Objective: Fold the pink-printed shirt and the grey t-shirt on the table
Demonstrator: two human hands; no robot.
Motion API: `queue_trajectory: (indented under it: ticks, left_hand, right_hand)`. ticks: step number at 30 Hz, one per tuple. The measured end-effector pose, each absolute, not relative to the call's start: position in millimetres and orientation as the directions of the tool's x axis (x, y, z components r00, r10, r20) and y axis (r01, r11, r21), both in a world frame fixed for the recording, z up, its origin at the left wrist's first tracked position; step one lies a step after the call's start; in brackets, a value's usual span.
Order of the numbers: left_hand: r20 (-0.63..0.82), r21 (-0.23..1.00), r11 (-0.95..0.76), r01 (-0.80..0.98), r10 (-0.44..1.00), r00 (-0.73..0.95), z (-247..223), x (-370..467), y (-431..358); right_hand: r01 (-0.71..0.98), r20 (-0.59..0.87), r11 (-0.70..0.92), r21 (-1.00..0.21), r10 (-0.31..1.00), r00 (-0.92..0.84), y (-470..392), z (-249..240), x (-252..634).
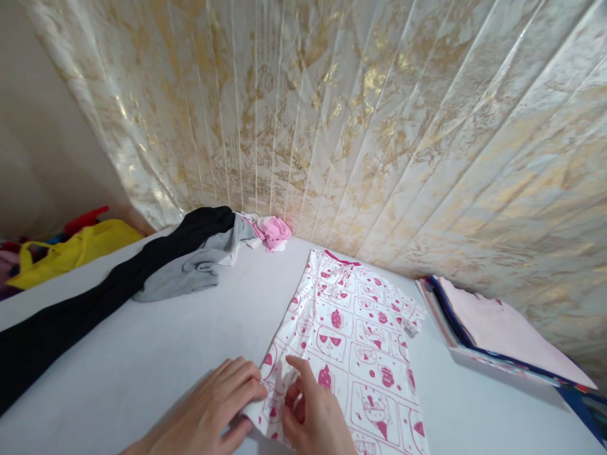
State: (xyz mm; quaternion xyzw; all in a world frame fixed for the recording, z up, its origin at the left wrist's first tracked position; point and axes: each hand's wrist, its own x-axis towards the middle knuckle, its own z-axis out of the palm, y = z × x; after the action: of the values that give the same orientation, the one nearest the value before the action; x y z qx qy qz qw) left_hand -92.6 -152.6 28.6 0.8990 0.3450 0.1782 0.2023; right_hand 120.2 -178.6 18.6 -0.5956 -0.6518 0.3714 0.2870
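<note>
A white T-shirt (360, 354) with a magenta cartoon print lies flat in front of me, its collar pointing away. One short sleeve sticks out on its right; on the left the edge runs straight, with no sleeve showing. My left hand (213, 401) pinches the shirt's lower left corner between thumb and fingers. Just right of it, my right hand (313, 407) rests on the fabric near the hem. Its index finger is raised, while the thumb and other fingers curl in on the cloth. What lies under the right palm is hidden.
Black trousers (123, 278), a grey garment (184, 275) and a crumpled pink cloth (274, 232) lie on the left of the white surface (199, 335). A stack of folded clothes (502, 322) stands right. Behind hangs a gold-patterned curtain (322, 126). A yellow garment (85, 243) lies far left.
</note>
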Motion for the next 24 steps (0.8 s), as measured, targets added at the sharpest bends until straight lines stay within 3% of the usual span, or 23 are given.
queue_trajectory:
  ticks: [3, 6, 9, 13, 21, 24]
  left_hand:
    - [0.220, 0.451, -0.699, 0.555, 0.690, 0.690, 27.7, -86.7, -151.9]
    - [0.239, 0.420, -0.726, 0.544, 0.667, 0.706, 29.6, -83.3, -152.6]
    - [0.243, 0.403, -0.753, 0.520, 0.636, 0.733, 32.6, -82.6, -153.2]
    - [0.223, 0.401, -0.759, 0.513, 0.624, 0.749, 37.3, -85.3, -153.3]
    - [0.231, 0.356, -0.780, 0.515, 0.607, 0.760, 37.4, -88.5, -149.1]
    - [0.195, 0.365, -0.780, 0.509, 0.598, 0.777, 32.2, -88.8, -149.5]
  right_hand:
    - [0.551, 0.028, 0.068, -0.832, 0.996, -0.080, -176.0, 17.6, 123.0]
    - [0.647, 0.076, 0.093, -0.757, 0.996, -0.055, -176.1, 16.9, 130.0]
    - [0.752, -0.008, 0.074, -0.655, 0.994, -0.106, -176.8, 17.7, 134.8]
    - [0.763, -0.134, 0.018, -0.646, 0.982, -0.136, -174.5, 25.9, 144.1]
    - [0.765, -0.098, 0.028, -0.643, 0.988, -0.119, -170.7, 29.8, 148.8]
    - [0.821, -0.071, 0.039, -0.570, 0.993, -0.097, -172.7, 21.7, 138.6]
